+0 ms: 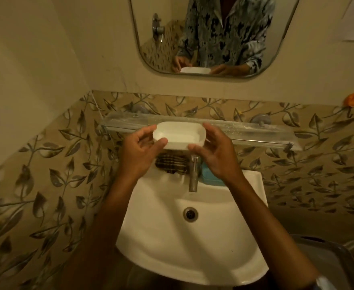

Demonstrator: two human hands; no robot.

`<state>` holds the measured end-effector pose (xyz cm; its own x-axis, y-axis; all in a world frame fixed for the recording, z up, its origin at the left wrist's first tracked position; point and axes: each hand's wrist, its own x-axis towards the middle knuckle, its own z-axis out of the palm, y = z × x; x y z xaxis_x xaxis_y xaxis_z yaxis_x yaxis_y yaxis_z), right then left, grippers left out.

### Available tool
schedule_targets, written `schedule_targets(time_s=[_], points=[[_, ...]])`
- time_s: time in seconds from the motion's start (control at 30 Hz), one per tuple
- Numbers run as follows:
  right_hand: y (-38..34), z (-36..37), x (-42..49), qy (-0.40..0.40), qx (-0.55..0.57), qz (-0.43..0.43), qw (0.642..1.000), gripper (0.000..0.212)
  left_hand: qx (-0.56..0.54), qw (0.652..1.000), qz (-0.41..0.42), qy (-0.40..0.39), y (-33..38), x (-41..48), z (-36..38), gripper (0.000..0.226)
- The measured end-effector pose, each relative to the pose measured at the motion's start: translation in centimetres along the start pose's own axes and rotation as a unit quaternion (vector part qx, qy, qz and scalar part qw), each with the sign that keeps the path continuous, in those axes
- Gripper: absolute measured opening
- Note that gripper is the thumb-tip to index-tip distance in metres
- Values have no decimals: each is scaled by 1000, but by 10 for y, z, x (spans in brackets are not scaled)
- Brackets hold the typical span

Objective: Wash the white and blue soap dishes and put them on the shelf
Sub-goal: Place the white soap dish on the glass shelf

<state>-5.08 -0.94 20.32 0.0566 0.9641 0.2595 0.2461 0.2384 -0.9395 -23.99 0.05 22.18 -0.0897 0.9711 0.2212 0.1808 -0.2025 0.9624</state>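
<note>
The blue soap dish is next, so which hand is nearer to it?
Right. The right hand is directly over the blue soap dish on the sink ledge, while the left hand is across the tap.

Both hands grip the white soap dish (179,135), which masks the middle stretch of the glass shelf (255,133); whether the dish touches the shelf cannot be told. At 5 o'clock from it, the right hand (214,154) covers most of the blue soap dish (210,178); only a lower strip shows. At 7 o'clock, the left hand (139,151) hides part of a dark striped object (172,163), too dim to identify. At 12 o'clock, the mirror (213,34) is cut by the top edge. At 4 o'clock, a grey object (326,258) runs off the frame, unidentifiable.
</note>
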Motion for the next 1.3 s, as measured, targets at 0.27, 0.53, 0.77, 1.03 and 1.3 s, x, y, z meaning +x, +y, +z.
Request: schedule_targets(time_s=[0.27, 0.53, 0.77, 1.03, 1.3], points=[[-3, 1, 86, 22, -81, 10, 996, 68, 177, 984, 30, 18, -3, 81, 13, 47], [24, 16, 109, -32, -168, 55, 984, 68, 251, 968, 3, 11, -37, 106, 18, 43], [33, 8, 102, -51, -232, 26, 971, 63, 287, 958, 20, 1, -47, 101, 20, 43], [74, -30, 16, 226, -211, -227, 923, 13, 137, 964, 85, 213, -79, 56, 4, 17], [200, -54, -31, -8, -370, 83, 925, 50, 388, 916, -42, -97, -216, 34, 47, 55]])
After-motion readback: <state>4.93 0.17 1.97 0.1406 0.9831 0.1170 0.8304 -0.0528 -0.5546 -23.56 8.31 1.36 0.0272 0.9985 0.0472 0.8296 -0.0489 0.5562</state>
